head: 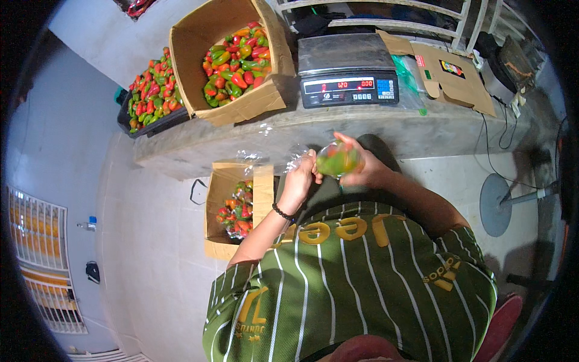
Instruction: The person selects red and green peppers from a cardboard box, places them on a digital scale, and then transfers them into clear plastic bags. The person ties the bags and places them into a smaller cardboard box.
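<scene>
In front of my chest a clear plastic bag (337, 159) holds green and red peppers, blurred by motion. My right hand (368, 165) wraps around its filled part from the right side. With fingers closed, my left hand (301, 178) pinches the gathered neck of the bag, and loose clear film (258, 156) trails off to the left. A dark bead bracelet (282, 211) circles my left wrist. Below and left of that hand, a cardboard box (212, 203) on the floor holds clear-wrapped peppers (237, 208).
On the concrete ledge (217, 145) stand a black crate (156, 129) heaped with peppers, a large cardboard box (190, 59) of peppers and a digital scale (346, 54). Flattened cardboard (457, 86) and green plastic (402, 68) lie to the right. A grey round stand base (495, 206) and cables occupy the right.
</scene>
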`<move>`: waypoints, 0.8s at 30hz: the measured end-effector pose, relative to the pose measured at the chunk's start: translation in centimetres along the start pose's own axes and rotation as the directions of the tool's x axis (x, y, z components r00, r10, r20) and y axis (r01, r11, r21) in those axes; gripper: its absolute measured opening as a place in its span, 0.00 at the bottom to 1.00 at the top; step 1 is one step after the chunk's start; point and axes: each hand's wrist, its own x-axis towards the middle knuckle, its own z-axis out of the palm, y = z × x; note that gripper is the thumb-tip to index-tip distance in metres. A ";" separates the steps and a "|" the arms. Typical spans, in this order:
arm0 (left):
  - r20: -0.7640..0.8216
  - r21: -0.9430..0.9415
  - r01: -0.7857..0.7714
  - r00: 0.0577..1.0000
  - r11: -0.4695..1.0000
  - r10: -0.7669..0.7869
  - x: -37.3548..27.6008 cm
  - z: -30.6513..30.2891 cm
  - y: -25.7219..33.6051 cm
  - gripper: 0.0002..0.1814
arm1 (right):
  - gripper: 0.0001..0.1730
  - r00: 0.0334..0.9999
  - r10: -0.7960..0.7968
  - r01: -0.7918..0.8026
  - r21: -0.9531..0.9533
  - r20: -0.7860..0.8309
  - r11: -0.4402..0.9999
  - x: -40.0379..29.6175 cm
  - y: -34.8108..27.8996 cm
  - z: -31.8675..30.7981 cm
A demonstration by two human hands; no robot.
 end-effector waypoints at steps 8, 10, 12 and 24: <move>0.186 0.720 -0.586 0.678 0.370 0.711 0.2 -0.4 -0.6 0.13 | 0.32 0.792 0.307 -0.597 0.774 0.528 0.210 -0.8 6.3 -2.6; -0.013 0.477 -0.665 0.648 0.574 0.762 0.5 0.1 -0.7 0.09 | 0.29 0.864 0.431 -0.444 0.799 0.261 0.406 -0.3 1.5 -1.2; 0.037 0.502 -0.599 0.736 0.624 0.676 0.5 -0.2 -0.9 0.09 | 0.30 0.873 0.424 -0.366 0.899 0.242 0.242 -0.4 0.5 -1.8; 0.214 -0.499 0.246 0.964 0.831 -0.157 0.7 -0.6 -1.7 0.14 | 0.49 0.928 -0.276 0.340 -0.873 0.250 0.350 -0.1 -1.9 -1.2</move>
